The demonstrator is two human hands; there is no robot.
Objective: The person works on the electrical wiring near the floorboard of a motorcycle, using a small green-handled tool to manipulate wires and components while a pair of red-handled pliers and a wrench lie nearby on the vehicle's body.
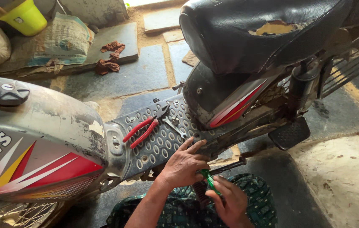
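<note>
An old moped fills the view, with a grey fuel tank (40,122), a studded grey footboard (162,135) and a torn black seat (251,29). My left hand (183,165) rests flat on the footboard's near edge, fingers spread. My right hand (229,202), just below it, grips a green-handled screwdriver (209,180) that points up toward the underside of the footboard. Red-handled pliers (142,128) and a small metal spanner (173,126) lie on the footboard, apart from both hands.
A black footrest (289,133) sticks out under the seat. Brown rags (111,57), a filled sack (61,40) and a yellow-green bucket (25,17) lie on the stone floor beyond. My lap, in green patterned cloth (255,202), is below the hands.
</note>
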